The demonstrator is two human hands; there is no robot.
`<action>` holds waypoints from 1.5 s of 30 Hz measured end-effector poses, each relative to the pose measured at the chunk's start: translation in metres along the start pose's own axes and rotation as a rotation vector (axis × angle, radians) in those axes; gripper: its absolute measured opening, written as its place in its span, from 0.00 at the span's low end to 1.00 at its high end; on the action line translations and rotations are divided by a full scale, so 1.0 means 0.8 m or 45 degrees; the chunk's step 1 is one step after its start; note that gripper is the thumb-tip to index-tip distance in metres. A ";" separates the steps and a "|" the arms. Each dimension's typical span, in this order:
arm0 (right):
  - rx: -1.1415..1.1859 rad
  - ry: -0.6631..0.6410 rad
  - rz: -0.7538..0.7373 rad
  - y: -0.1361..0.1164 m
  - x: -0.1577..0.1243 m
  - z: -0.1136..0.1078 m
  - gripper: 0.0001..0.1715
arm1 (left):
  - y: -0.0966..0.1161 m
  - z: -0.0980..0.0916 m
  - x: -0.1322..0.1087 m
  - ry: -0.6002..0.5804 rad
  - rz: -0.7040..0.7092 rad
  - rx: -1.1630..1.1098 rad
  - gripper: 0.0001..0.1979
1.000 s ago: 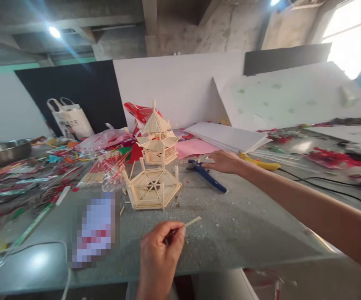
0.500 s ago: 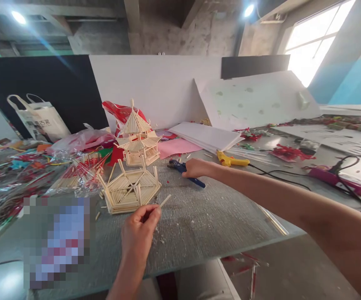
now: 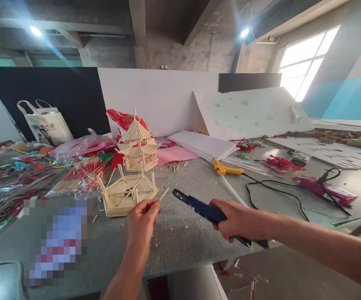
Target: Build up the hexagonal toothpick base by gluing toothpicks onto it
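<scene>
Between the thumb and fingers of my left hand point(image 3: 143, 214) is a short thin wooden stick point(image 3: 164, 194), its free end pointing up and to the right. My right hand point(image 3: 230, 218) grips dark blue pliers point(image 3: 199, 206) above the table, their jaws pointing left, a small gap from the stick. Just behind my left hand stands a low hexagonal stick base point(image 3: 128, 191) with upright posts at its corners. Beyond it rises a small stick pagoda point(image 3: 137, 143) with a pointed roof and two roof tiers.
A yellow glue gun point(image 3: 227, 168) with a black cord lies right of the pagoda. White boards point(image 3: 203, 143) are stacked behind it. Bundled sticks point(image 3: 80, 177) and plastic wrap clutter the left. A purple box point(image 3: 327, 191) lies far right; the table's front edge point(image 3: 183, 268) is near me.
My right hand has lifted the pliers off the table and brought them toward me, turning the jaws toward the stick. My left hand keeps its stick in nearly the same place.
</scene>
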State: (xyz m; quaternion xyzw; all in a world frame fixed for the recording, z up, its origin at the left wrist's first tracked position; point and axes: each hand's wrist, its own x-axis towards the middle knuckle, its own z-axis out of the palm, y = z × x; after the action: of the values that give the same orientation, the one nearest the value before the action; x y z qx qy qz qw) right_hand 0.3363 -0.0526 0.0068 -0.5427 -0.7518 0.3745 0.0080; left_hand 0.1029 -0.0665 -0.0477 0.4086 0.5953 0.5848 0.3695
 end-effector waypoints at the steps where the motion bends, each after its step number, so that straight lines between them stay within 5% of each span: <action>1: -0.086 0.051 -0.038 -0.001 -0.008 0.006 0.14 | 0.002 0.003 0.001 -0.009 0.012 -0.006 0.12; 8: -0.301 0.224 -0.051 -0.020 -0.005 0.027 0.15 | 0.013 0.017 0.002 -0.011 0.085 -0.007 0.13; 14: -0.339 0.199 -0.077 -0.037 0.004 0.027 0.10 | 0.005 0.020 0.008 0.010 0.092 -0.027 0.13; 36: -0.471 0.227 -0.137 -0.037 0.018 0.029 0.07 | -0.009 0.024 0.020 0.035 0.125 0.025 0.14; 45: -0.462 0.280 -0.150 -0.027 0.030 0.032 0.08 | -0.001 0.013 0.023 -0.097 0.202 0.311 0.14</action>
State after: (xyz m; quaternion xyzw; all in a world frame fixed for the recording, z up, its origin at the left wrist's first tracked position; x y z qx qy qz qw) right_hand 0.2981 -0.0500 -0.0082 -0.5279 -0.8319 0.1705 0.0143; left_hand 0.1050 -0.0457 -0.0483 0.5183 0.6133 0.5195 0.2921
